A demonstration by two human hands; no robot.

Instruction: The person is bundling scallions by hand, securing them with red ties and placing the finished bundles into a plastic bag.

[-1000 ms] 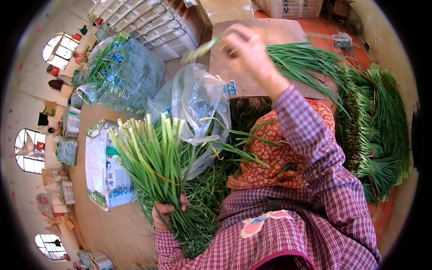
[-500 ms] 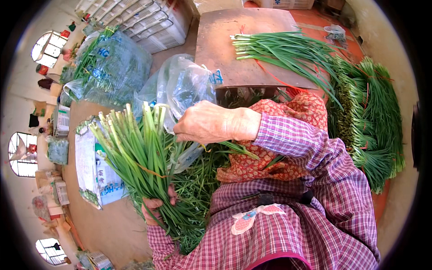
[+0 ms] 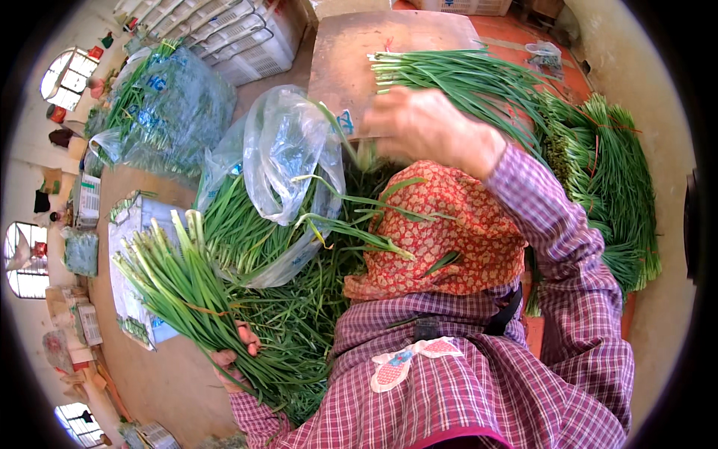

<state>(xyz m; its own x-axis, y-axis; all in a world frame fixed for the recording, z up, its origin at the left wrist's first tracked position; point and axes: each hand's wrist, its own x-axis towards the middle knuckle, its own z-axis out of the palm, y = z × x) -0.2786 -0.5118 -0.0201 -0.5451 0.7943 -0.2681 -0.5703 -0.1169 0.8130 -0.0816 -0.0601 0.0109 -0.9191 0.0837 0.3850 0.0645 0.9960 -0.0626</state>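
My left hand [image 3: 238, 350] is closed around the leafy part of a bunch of garlic chives [image 3: 176, 262]. A thin band circles the bunch, and its pale stem ends point up and left. Smeared by motion, my right hand [image 3: 441, 127] is over the near edge of the wooden board [image 3: 348, 75]; its fingers cannot be read. Loose stalks [image 3: 366, 153] are just below it. Between my hands a clear plastic bag [image 3: 277, 142] lies partly over more chives [image 3: 243, 224]. Loose green leaves [image 3: 299, 299] are heaped below the bag.
Another bunch of chives [image 3: 456, 75] lies on the board. Tied chives [image 3: 613, 179] are stacked at the right. A full plastic bag [image 3: 176, 105] and white crates [image 3: 247, 52] stand at the back left. Red flowered cloth [image 3: 456, 232] covers my lap.
My right hand has moved away from the bag, up and right toward the board. The left hand has shifted the bunch left and down, exposing the chives under the bag.
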